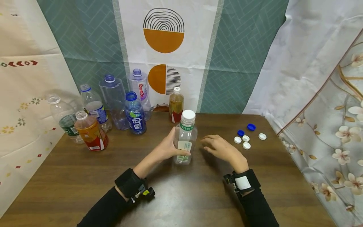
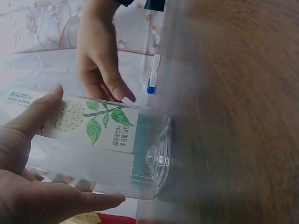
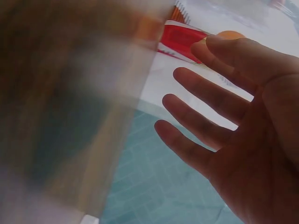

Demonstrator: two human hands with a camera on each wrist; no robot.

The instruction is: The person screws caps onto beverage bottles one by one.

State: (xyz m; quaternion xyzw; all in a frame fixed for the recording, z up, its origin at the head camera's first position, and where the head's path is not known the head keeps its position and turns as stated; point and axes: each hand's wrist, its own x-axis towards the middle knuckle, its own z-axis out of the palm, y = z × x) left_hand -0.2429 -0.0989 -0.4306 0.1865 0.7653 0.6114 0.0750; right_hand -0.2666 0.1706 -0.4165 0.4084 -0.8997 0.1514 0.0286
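My left hand [image 1: 168, 146] grips a clear plastic bottle [image 1: 185, 138] from its left side, thumb across the front of the label. A white cap [image 1: 188, 116] sits on its neck above a green band. In the left wrist view the label [image 2: 112, 123] bears green leaves and a pale round flower. Just right of the bottle hovers my right hand [image 1: 219, 147], palm facing down and left, holding nothing. Its fingers [image 3: 201, 88] are spread and relaxed in the right wrist view. Behind the bottle stands a capped amber drink bottle [image 1: 176, 105] with a red label.
Uncapped bottles stand at the left back, among them a blue bottle [image 1: 135, 115], an orange-labelled bottle [image 1: 92, 132] and a tall clear bottle [image 1: 114, 104]. On the right lie loose blue caps [image 1: 251, 127] and several white caps [image 1: 246, 145]. A patterned cloth [image 1: 235, 47] hangs behind the wooden table [image 1: 99, 176].
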